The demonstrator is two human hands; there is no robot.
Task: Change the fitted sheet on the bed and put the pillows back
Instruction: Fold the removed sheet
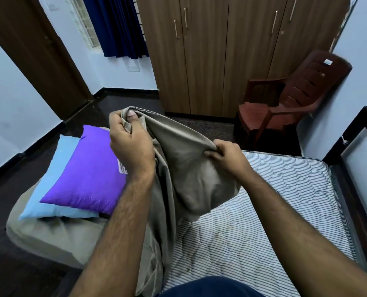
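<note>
Two hands up over bare striped mattress [253, 211]. Gray sheet [184, 168] hanging long-way down between, edge pinched by left hand [131, 144] high, right hand [227, 156] lower, nearer bed. Two pillows [81, 174] off left.

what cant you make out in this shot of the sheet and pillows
Head view only:
- Grey sheet: its lower end, cut off by the bottom edge and the left forearm.
- Blue pillow: mostly covered by the purple pillow.
- Purple pillow's white label: partly behind the left hand.
- Mattress: near-left part under the sheet.
</note>
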